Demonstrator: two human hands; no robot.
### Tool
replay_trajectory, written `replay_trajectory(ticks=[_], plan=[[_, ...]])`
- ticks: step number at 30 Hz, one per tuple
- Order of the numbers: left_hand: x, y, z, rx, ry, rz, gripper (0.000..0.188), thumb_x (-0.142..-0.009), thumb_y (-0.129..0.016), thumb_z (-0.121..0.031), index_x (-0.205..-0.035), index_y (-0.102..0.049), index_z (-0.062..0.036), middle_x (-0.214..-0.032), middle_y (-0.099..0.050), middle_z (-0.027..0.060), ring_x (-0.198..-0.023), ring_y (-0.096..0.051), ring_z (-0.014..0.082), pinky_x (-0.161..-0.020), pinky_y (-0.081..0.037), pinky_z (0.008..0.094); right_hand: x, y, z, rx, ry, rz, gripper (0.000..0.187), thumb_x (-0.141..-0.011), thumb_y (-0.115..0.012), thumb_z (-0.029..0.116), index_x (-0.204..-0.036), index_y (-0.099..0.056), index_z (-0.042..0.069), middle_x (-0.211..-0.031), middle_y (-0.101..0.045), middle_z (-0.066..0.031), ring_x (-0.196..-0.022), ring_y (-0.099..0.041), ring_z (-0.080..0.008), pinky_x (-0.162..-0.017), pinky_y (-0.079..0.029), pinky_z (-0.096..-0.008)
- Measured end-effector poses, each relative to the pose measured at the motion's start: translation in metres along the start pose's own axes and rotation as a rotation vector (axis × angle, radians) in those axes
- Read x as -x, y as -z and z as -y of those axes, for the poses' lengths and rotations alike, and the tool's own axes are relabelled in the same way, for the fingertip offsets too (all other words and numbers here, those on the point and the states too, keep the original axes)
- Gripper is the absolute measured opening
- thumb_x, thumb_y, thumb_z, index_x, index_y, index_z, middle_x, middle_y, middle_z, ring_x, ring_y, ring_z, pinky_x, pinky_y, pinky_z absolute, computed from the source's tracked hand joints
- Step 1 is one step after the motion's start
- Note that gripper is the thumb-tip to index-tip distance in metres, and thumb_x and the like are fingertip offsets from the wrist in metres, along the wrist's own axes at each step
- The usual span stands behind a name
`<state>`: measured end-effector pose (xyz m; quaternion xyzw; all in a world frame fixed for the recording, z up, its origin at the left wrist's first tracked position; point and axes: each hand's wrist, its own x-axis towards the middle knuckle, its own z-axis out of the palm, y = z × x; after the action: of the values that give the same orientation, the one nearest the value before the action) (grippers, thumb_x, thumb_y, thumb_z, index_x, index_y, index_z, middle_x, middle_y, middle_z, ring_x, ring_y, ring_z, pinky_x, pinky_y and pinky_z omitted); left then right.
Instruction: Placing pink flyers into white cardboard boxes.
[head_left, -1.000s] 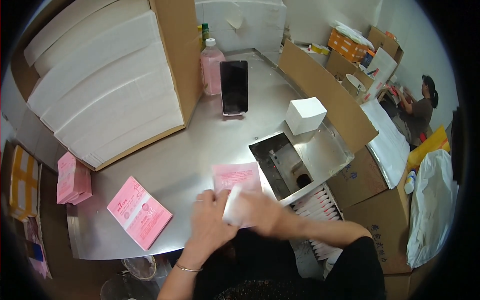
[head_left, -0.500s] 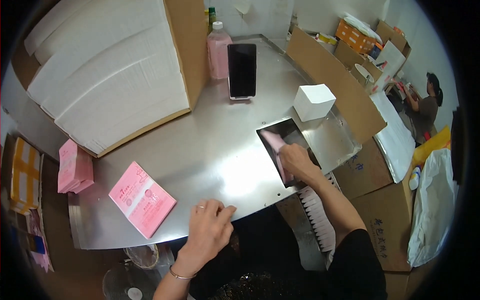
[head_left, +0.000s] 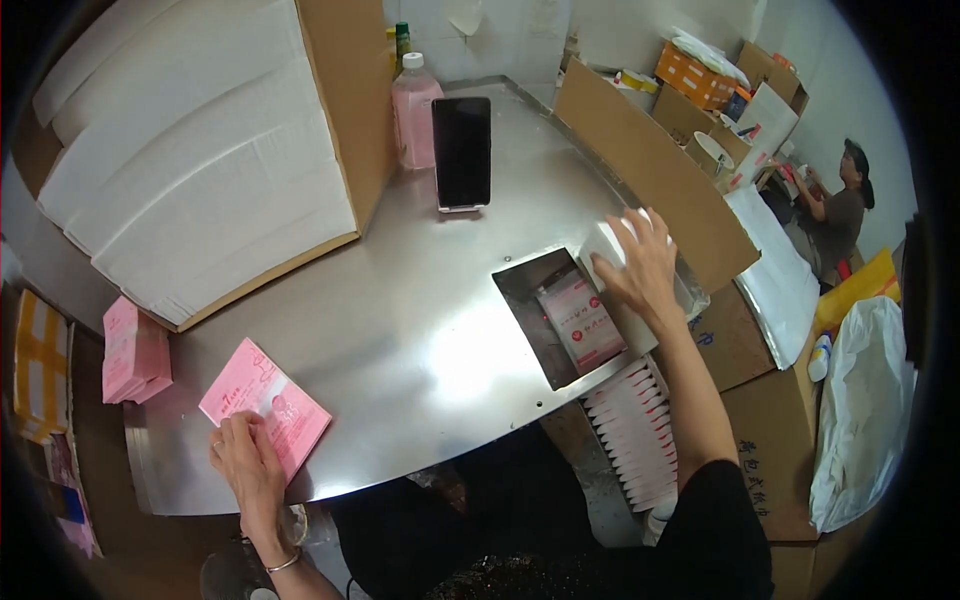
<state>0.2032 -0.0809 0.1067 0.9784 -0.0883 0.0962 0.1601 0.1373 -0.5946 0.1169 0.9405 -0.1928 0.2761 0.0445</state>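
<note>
At the right of the metal table, my right hand (head_left: 645, 268) is closed over a stack of white folded paper (head_left: 603, 245), fingers across its top and thumb on its near side. Just left of it, a pink-and-white printed packet (head_left: 585, 325) lies in the rectangular opening (head_left: 530, 293) of the tabletop. My left hand (head_left: 247, 460) rests on the near left edge of a flat pile of pink printed bags (head_left: 290, 405). Its fingers are bent and together on the top bag; whether that bag is lifted does not show.
A phone (head_left: 462, 155) stands before a bottle of pink liquid (head_left: 415, 115). A big carton of white sheets (head_left: 210, 150) fills the far left, with more pink bags (head_left: 135, 350) beside it. Below the opening sits a row of packets (head_left: 635, 435). Another person (head_left: 845, 215) sits far right.
My right hand has left the opening and moved to the white paper stack; the pink packet stays in the opening. My left hand has moved left onto the pink bags.
</note>
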Motion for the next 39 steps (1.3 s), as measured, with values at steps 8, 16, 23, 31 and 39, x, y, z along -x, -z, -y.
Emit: replay_trajectory(ticks=[8, 16, 23, 31, 39], plan=[[-0.011, 0.008, -0.016, -0.169, -0.304, -0.184, 0.017, -0.080, -0.060, -0.002, -0.096, -0.056, -0.0056, -0.090, -0.053, 0.0116, -0.093, -0.051, 0.0322, -0.093, -0.036, 0.0448, 0.015, 0.035, 0.019, 0.191, 0.069, -0.194, 0.039, -0.082, -0.069, 0.029, -0.115, -0.068, 0.008, -0.119, -0.061, -0.0144, -0.121, -0.049, -0.0355, -0.100, -0.036, -0.0596], [0.004, -0.051, -0.130, 0.174, -0.684, 0.004, 0.017, -0.081, -0.065, -0.006, -0.095, -0.057, -0.0047, -0.095, -0.052, 0.0150, -0.089, -0.049, 0.0330, -0.078, -0.038, 0.0430, 0.014, 0.034, 0.011, -0.044, -0.066, -0.061, 0.016, -0.086, -0.064, 0.016, -0.090, -0.071, 0.002, -0.091, -0.060, -0.0130, -0.091, -0.056, -0.0293, -0.079, -0.043, -0.0445], [0.008, -0.068, -0.138, 0.223, -0.621, -0.040, 0.014, -0.083, -0.066, -0.006, -0.094, -0.057, -0.0049, -0.088, -0.053, 0.0121, -0.085, -0.048, 0.0306, -0.075, -0.036, 0.0420, 0.019, 0.028, 0.003, -0.119, 0.008, -0.214, 0.019, -0.086, -0.065, 0.017, -0.095, -0.070, 0.001, -0.092, -0.060, -0.0131, -0.092, -0.056, -0.0303, -0.079, -0.043, -0.0440], [0.009, -0.067, -0.143, 0.246, -0.653, -0.084, 0.013, -0.083, -0.066, -0.005, -0.092, -0.057, -0.0044, -0.087, -0.053, 0.0123, -0.083, -0.048, 0.0305, -0.075, -0.034, 0.0407, 0.016, 0.032, 0.004, -0.129, -0.032, -0.101, 0.020, -0.086, -0.066, 0.014, -0.099, -0.072, 0.000, -0.089, -0.060, -0.0143, -0.086, -0.056, -0.0303, -0.079, -0.044, -0.0427], [0.011, -0.072, -0.147, 0.378, -0.694, -0.002, 0.015, -0.082, -0.065, -0.003, -0.094, -0.058, -0.0038, -0.090, -0.054, 0.0125, -0.086, -0.050, 0.0291, -0.077, -0.037, 0.0439, 0.022, 0.027, 0.008, -0.032, 0.091, -0.285, 0.030, -0.082, -0.062, 0.006, -0.112, -0.065, 0.002, -0.104, -0.061, -0.0163, -0.095, -0.057, -0.0342, -0.084, -0.044, -0.0461]])
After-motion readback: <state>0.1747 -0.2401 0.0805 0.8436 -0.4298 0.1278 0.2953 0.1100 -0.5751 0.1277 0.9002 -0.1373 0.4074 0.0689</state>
